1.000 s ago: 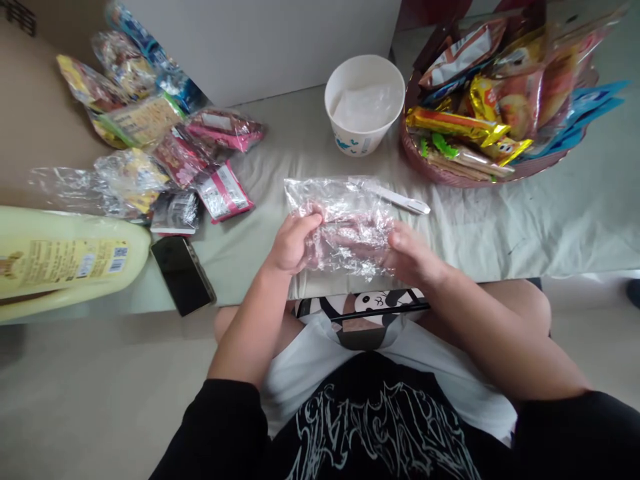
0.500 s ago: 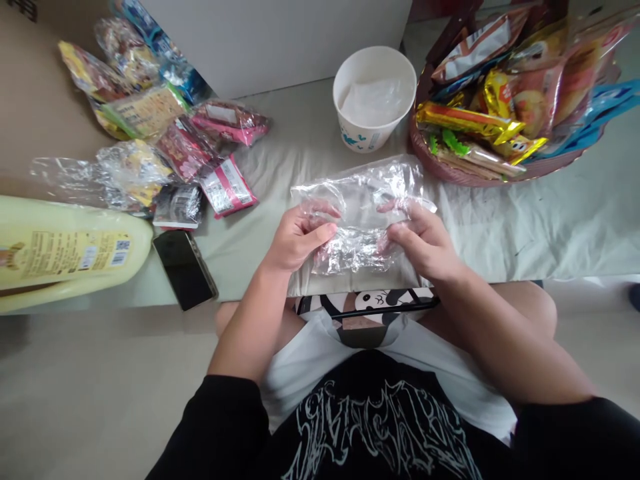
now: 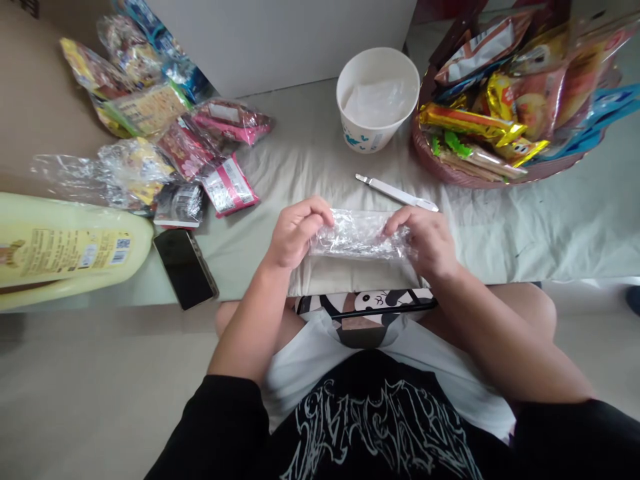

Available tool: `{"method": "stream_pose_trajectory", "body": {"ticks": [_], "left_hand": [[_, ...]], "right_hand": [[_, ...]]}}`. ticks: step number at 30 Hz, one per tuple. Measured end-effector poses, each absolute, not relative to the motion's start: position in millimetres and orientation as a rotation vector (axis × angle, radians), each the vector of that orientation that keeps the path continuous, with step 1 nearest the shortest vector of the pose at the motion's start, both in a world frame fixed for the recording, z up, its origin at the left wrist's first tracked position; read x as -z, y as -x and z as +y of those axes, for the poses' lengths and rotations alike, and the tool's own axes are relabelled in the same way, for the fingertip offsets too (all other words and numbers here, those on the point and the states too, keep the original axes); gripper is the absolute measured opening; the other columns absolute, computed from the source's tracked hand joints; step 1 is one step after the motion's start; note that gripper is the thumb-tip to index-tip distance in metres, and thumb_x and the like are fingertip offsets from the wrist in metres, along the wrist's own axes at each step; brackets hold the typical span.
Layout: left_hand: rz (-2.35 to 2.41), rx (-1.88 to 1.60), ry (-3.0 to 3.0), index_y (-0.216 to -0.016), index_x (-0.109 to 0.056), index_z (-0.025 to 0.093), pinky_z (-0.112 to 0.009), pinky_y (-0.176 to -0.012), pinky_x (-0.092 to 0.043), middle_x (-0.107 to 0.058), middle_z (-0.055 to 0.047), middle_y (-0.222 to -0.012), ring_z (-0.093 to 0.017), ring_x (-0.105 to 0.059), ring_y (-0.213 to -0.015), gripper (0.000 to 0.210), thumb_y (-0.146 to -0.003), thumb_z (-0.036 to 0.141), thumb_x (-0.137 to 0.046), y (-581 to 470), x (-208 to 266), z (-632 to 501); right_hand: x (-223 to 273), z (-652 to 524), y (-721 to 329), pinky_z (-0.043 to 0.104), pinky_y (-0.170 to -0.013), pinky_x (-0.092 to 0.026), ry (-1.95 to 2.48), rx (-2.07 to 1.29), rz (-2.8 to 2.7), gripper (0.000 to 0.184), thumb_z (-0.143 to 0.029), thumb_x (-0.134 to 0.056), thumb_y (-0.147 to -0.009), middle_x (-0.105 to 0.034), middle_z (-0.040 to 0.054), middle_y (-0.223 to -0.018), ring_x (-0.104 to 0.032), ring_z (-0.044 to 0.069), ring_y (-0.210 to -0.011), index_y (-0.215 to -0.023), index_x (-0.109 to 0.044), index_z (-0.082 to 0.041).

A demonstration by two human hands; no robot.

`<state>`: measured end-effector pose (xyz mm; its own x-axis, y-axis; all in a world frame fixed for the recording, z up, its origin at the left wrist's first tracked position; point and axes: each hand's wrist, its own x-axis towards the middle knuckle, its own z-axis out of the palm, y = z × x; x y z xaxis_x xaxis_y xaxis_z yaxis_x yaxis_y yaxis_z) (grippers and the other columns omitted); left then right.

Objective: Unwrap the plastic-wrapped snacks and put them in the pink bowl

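Observation:
Between my two hands is a clear plastic bag (image 3: 357, 235), folded into a narrow, crinkled strip over the cloth-covered table. My left hand (image 3: 299, 233) pinches its left end between thumb and fingers. At the right end, my right hand (image 3: 425, 239) grips it with the fingers curled over. Just beyond the bag lies a slim white-handled craft knife (image 3: 397, 192), its tip pointing up and left. Farther back stands a white paper cup (image 3: 377, 133) with blue marks, holding some clear plastic.
At the right, a pink basket (image 3: 463, 175) holds several wrapped snacks. Several snack packets (image 3: 230, 185) lie heaped at the left, by a phone (image 3: 184, 268) and a pale yellow bottle (image 3: 75, 247). A white panel (image 3: 285, 43) rises at the back.
The plastic bag has gone from spread out to folded into a narrow strip. My fingers have closed on its ends, and the knife it covered now shows.

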<state>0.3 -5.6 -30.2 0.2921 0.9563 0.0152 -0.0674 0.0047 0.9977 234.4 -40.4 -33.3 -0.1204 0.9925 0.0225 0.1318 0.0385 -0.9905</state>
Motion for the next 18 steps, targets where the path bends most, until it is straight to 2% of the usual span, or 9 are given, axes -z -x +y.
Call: {"method": "stream_pose_trajectory", "body": {"ticks": [2,3,6,8,10,12,15,18], "left_hand": [[1.003,-1.030,-1.370,-0.084,-0.073,0.023,-0.030,-0.072,-0.051,-0.067,-0.003,-0.084,-0.015,-0.059,-0.077,0.014,-0.076,0.034,-0.074,-0.8,35.3,-7.5],[1.018,-1.013,-1.381,-0.092,-0.073,0.023,-0.028,-0.072,-0.051,-0.068,-0.002,-0.090,-0.015,-0.060,-0.079,0.019,-0.075,0.031,-0.076,-1.4,37.4,-8.6],[1.055,-0.966,-1.362,-0.110,-0.070,0.025,-0.026,-0.066,-0.052,-0.069,-0.004,-0.107,-0.012,-0.060,-0.076,0.035,-0.076,0.029,-0.077,-3.6,41.3,-10.6],[1.075,-0.975,-1.399,-0.115,-0.069,0.025,-0.025,-0.067,-0.054,-0.068,-0.005,-0.118,-0.013,-0.063,-0.080,0.039,-0.076,0.025,-0.076,-4.9,42.8,-10.7],[1.086,-1.005,-1.476,-0.115,-0.069,0.025,-0.026,-0.071,-0.055,-0.066,-0.006,-0.122,-0.016,-0.065,-0.090,0.040,-0.076,0.022,-0.075,-5.9,44.1,-10.2],[1.083,-1.016,-1.533,-0.115,-0.069,0.024,-0.026,-0.073,-0.056,-0.066,-0.007,-0.122,-0.017,-0.066,-0.096,0.039,-0.076,0.021,-0.074,-6.8,44.9,-10.0],[1.067,-0.995,-1.504,-0.117,-0.067,0.025,-0.026,-0.071,-0.055,-0.065,-0.006,-0.124,-0.015,-0.066,-0.088,0.036,-0.081,0.022,-0.071,-7.9,45.4,-10.2],[1.199,-1.161,-1.423,-0.114,-0.064,0.026,-0.026,-0.071,-0.053,-0.064,-0.004,-0.116,-0.012,-0.063,-0.080,0.028,-0.086,0.025,-0.068,-9.2,45.3,-11.2]], "right_hand": [[38.4,-41.6,-231.7,0.030,-0.056,-0.046,1.275,-1.219,-1.333,0.029,-0.051,-0.068,-0.090,-0.064,0.0001,-0.072,-0.058,0.014,-0.062,-0.080,-0.063,-0.024],[41.8,-41.7,-231.0,0.029,-0.055,-0.045,1.275,-1.233,-1.266,0.025,-0.047,-0.075,-0.085,-0.063,-0.0016,-0.075,-0.056,0.013,-0.061,-0.089,-0.063,-0.025],[50.9,-38.9,-232.7,0.029,-0.055,-0.047,1.198,-1.337,-1.134,0.051,-0.049,-0.081,-0.080,-0.062,-0.0037,-0.083,-0.057,0.014,-0.062,-0.118,-0.052,-0.032],[53.3,-35.3,-235.6,0.032,-0.060,-0.052,1.115,-1.479,-1.099,0.059,-0.057,-0.078,-0.081,-0.065,-0.0018,-0.090,-0.062,0.016,-0.068,-0.124,-0.047,-0.034],[52.6,-32.4,-237.1,0.036,-0.066,-0.055,1.063,-1.582,-1.087,0.056,-0.063,-0.074,-0.082,-0.069,0.0003,-0.095,-0.067,0.019,-0.075,-0.122,-0.048,-0.033],[50.5,-31.8,-235.5,0.038,-0.070,-0.057,1.079,-1.596,-1.086,0.052,-0.061,-0.077,-0.081,-0.070,0.0010,-0.096,-0.068,0.020,-0.079,-0.116,-0.053,-0.031],[48.7,-35.2,-229.1,0.035,-0.066,-0.054,1.219,-1.524,-1.096,0.037,-0.048,-0.083,-0.077,-0.068,-0.0001,-0.085,-0.064,0.017,-0.072,-0.096,-0.061,-0.026],[47.9,-39.9,-224.4,0.032,-0.061,-0.049,1.338,-1.436,-1.078,0.023,-0.037,-0.078,-0.079,-0.062,-0.0022,-0.072,-0.059,0.014,-0.064,-0.081,-0.060,-0.023]]}}
